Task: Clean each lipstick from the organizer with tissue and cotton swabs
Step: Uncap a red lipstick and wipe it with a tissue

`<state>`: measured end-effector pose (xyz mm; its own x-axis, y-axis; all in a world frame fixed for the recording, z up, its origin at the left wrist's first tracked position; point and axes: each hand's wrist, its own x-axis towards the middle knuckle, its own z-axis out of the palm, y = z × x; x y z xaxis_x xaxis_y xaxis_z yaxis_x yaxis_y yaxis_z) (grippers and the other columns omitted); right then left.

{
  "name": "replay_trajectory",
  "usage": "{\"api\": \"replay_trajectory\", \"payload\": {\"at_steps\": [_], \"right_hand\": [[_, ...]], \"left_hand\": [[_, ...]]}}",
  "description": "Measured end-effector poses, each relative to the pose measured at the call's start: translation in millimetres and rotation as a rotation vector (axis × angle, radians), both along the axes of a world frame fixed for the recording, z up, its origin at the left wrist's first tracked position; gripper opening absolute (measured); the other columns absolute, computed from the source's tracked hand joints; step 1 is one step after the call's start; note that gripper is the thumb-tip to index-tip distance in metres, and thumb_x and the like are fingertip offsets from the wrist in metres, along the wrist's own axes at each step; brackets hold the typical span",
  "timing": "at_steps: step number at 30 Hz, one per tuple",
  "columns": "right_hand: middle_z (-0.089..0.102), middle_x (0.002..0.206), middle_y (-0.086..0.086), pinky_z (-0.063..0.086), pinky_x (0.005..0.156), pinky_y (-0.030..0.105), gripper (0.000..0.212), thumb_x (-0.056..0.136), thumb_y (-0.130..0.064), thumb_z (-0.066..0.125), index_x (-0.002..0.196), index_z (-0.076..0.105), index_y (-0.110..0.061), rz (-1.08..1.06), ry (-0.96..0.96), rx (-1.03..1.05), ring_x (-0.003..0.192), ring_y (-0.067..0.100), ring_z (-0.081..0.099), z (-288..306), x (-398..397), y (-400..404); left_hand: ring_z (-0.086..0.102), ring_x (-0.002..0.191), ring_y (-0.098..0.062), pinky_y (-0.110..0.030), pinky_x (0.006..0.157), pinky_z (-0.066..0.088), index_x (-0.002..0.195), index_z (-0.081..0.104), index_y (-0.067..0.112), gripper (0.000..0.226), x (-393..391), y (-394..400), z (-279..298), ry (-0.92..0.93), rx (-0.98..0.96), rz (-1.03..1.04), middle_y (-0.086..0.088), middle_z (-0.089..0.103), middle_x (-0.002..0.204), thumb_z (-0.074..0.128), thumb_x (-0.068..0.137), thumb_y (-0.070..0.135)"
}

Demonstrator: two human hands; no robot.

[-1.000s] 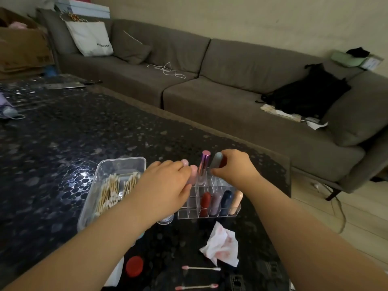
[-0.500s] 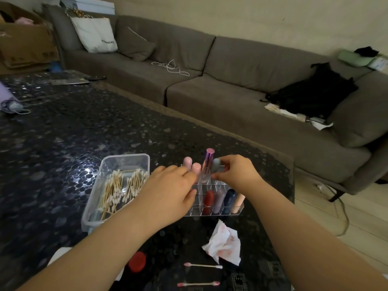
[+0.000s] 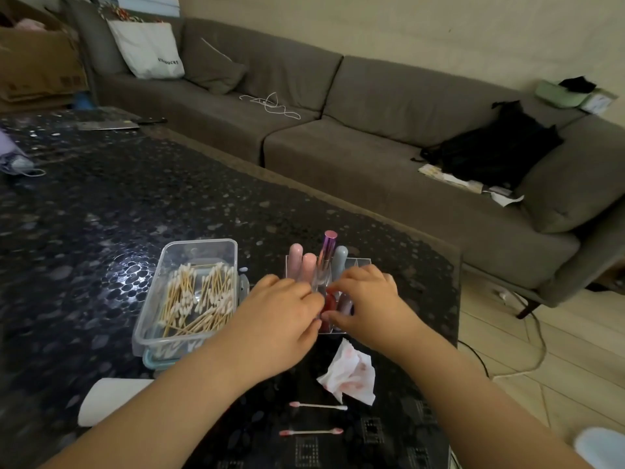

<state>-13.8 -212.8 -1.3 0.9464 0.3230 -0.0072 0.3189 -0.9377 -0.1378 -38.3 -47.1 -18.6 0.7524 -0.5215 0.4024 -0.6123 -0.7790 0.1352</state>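
**Reaching for the next lipstick in the front row**

From my head camera: a long grey sofa (image 3: 338, 130) runs behind the dark pebbled table (image 3: 101, 214) I work at. My left hand (image 3: 274, 330) and right hand (image 3: 372, 306) meet over the clear organizer (image 3: 355, 264), both at its front row. My right fingers (image 3: 341, 287) curl down around what looks like the red lipstick (image 3: 329, 302); whether they actually grip it or only touch it, I cannot tell. My left fingers (image 3: 304, 296) bend against the organizer's near-left side, seemingly steadying it, though their hold is hidden too. Beyond my fingertips stand the back-row tubes, the tall purple-capped lipstick (image 3: 327, 252) among them. Left of my left hand sits the box of cotton swabs (image 3: 196, 299); behind my right wrist, nearer me, lie the stained tissue (image 3: 350, 374) and two used swabs (image 3: 318, 406).

To do this well, I should keep the organizer pressed down and draw the tube straight up, so its neighbours stay upright.
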Motion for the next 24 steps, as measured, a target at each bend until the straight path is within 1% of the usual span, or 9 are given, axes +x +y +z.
{"api": "replay_trajectory", "payload": {"at_steps": [3,9,11,13,15,17,19,21,24], "right_hand": [[0.051,0.120,-0.007,0.023,0.106,0.035,0.022,0.092,-0.038,0.056,0.111,0.062,-0.029,-0.009,-0.047,-0.015,0.123,0.015,0.036,-2,5,6],[0.049,0.124,-0.011,0.025,0.105,0.034,0.023,0.090,-0.042,0.057,0.111,0.064,-0.034,-0.051,-0.098,0.021,0.122,0.012,0.036,22,4,0],[0.053,0.114,-0.012,0.038,0.096,0.026,0.021,0.088,-0.039,0.061,0.107,0.067,-0.032,-0.072,-0.122,0.191,0.107,0.007,0.046,31,-8,-2],[0.055,0.096,-0.016,0.042,0.077,0.013,0.016,0.087,-0.034,0.064,0.101,0.068,-0.029,-0.079,-0.106,0.346,0.086,0.002,0.052,38,-26,-1],[0.058,0.086,-0.018,0.043,0.066,0.010,0.010,0.087,-0.032,0.064,0.097,0.066,-0.030,-0.100,-0.030,0.437,0.076,-0.002,0.055,37,-47,1],[0.063,0.083,-0.014,0.045,0.062,0.009,0.006,0.088,-0.030,0.063,0.094,0.064,-0.032,-0.120,0.045,0.539,0.072,-0.002,0.059,29,-66,5],[0.067,0.080,-0.010,0.046,0.062,0.009,0.003,0.089,-0.027,0.062,0.090,0.064,-0.030,-0.145,0.095,0.660,0.069,-0.002,0.062,19,-81,8],[0.069,0.078,-0.006,0.047,0.061,0.010,0.004,0.091,-0.026,0.060,0.090,0.064,-0.028,-0.175,0.156,0.752,0.067,-0.002,0.063,9,-93,12],[0.069,0.077,-0.005,0.047,0.061,0.012,0.003,0.090,-0.027,0.061,0.091,0.063,-0.027,-0.192,0.215,0.839,0.065,0.000,0.063,-1,-104,16]], "left_hand": [[0.056,0.062,-0.009,-0.028,0.063,0.050,0.072,0.061,0.025,0.025,-6,2,-5,0.011,-0.006,-0.009,0.011,0.056,0.067,0.038,0.079,0.034],[0.056,0.070,-0.008,-0.025,0.069,0.047,0.081,0.062,0.025,0.019,-15,11,-1,0.072,-0.131,0.002,0.012,0.059,0.076,0.044,0.082,0.032],[0.058,0.074,-0.009,-0.027,0.067,0.051,0.087,0.062,0.023,0.008,-22,13,-1,0.080,-0.187,0.025,0.010,0.060,0.081,0.058,0.081,0.026],[0.058,0.080,-0.010,-0.028,0.068,0.053,0.095,0.062,0.021,0.013,-32,12,-1,0.100,-0.233,0.071,0.009,0.060,0.088,0.065,0.082,0.023],[0.055,0.092,-0.007,-0.025,0.078,0.049,0.110,0.057,0.024,0.021,-44,11,-2,0.160,-0.259,0.113,0.011,0.056,0.102,0.057,0.089,0.029],[0.052,0.098,-0.004,-0.022,0.083,0.045,0.119,0.051,0.028,0.029,-55,11,-8,0.231,-0.318,0.132,0.014,0.052,0.110,0.053,0.092,0.037],[0.052,0.092,0.000,-0.017,0.080,0.043,0.117,0.051,0.028,0.028,-66,12,-14,0.319,-0.351,0.130,0.016,0.053,0.104,0.053,0.092,0.039],[0.049,0.081,0.002,-0.011,0.070,0.037,0.107,0.056,0.027,0.018,-76,14,-20,0.378,-0.384,0.134,0.018,0.051,0.090,0.055,0.092,0.036],[0.048,0.076,0.001,-0.012,0.066,0.035,0.098,0.061,0.023,0.013,-87,19,-26,0.403,-0.419,0.147,0.014,0.052,0.083,0.057,0.091,0.033]]}}
